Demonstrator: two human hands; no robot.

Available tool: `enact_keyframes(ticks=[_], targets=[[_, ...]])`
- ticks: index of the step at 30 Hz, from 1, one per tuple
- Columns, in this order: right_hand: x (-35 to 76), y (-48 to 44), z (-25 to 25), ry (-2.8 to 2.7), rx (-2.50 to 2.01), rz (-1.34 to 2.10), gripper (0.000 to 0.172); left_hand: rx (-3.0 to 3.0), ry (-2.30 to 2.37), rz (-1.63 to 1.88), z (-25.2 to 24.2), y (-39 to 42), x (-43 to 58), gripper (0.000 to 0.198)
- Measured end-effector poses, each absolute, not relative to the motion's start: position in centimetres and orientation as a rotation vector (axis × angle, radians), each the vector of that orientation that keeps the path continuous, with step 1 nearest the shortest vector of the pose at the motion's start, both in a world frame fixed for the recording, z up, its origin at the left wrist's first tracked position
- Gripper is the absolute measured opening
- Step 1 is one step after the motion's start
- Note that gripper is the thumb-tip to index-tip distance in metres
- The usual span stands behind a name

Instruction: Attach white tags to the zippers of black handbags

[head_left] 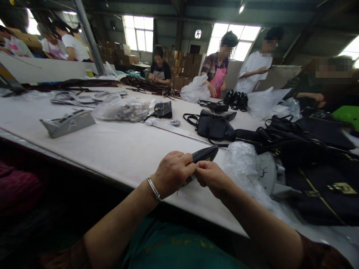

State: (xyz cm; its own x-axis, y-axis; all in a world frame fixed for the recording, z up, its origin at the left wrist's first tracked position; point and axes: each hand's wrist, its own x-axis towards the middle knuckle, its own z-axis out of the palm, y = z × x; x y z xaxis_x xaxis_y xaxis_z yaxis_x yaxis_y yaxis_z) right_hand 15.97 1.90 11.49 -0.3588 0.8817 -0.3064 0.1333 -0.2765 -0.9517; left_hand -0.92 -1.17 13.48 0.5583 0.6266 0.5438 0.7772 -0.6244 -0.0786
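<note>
My left hand (172,172), with a metal bangle at its wrist, is closed around a small black bag (206,152) above the table's front edge. The bag is tilted, and much of it is hidden behind my fingers. My right hand (213,177) meets the left fingertips in a pinch at the bag's near side. What sits in that pinch is too small to make out. A thin dark strand hangs below the left hand.
A grey tape dispenser (68,122) stands at left on the white table (112,149). Beyond are a small black handbag (163,109) and a larger one (214,127). Bubble wrap (242,168) and piled black bags (322,183) crowd the right. Several people work around the table.
</note>
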Motion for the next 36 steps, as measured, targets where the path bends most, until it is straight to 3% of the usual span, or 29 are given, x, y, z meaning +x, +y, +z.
enact_keyframes(ticks=[7, 11, 16, 20, 28, 36], targets=[[16.1, 1.3, 11.5, -1.326, -1.17, 1.751, 0.026, -2.583, -1.385, -0.769, 14.0, -0.4, -0.2, 0.014], [16.0, 1.4, 11.6, -1.252, -1.157, 1.805, 0.026, -2.301, -1.578, -1.305, 12.4, -1.7, 0.3, 0.035], [15.6, 1.4, 11.6, -1.205, -1.192, 1.808, 0.025, -2.114, -2.105, -1.737, 10.5, -4.7, 0.6, 0.016], [15.4, 1.4, 11.3, -1.252, -1.207, 1.778, 0.025, -2.206, -2.664, -2.127, 9.8, -5.3, 1.5, 0.035], [16.2, 1.9, 11.6, -1.409, -1.241, 1.732, 0.027, -1.542, -2.785, -3.006, 9.8, -3.6, 3.7, 0.037], [16.4, 2.9, 13.1, -1.763, -1.311, 1.153, 0.036, -1.426, -2.779, -2.937, 9.4, -3.2, 3.7, 0.036]])
